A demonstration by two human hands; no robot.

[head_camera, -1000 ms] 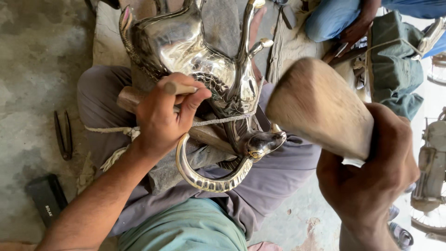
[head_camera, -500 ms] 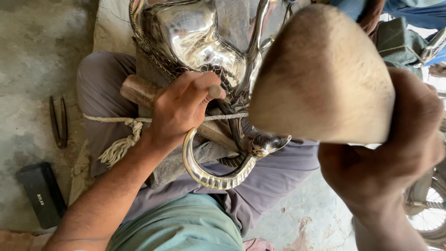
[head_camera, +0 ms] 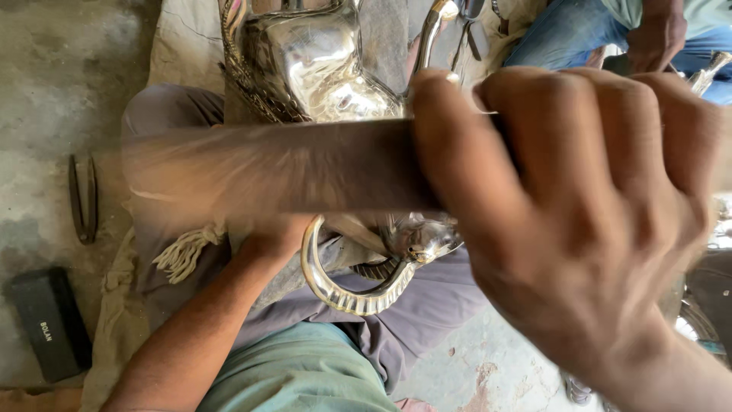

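Clearly stiff and weighty, one wooden mallet point(head_camera: 274, 172), clenched at its handle end in the right hand point(head_camera: 579, 221), grip wrapped tight, head blurred and crossing over the left hand, whose grip cannot be told, hidden under the wood. Just beyond and below that, across the lap, one shiny metal ornament point(head_camera: 320, 69) with a curled ribbed handle point(head_camera: 343, 286): hard, slick, probably thin-walled and easily dented, best held by the handle. Well left on the floor: one pair of pliers point(head_camera: 82, 198), one black box point(head_camera: 49, 324).
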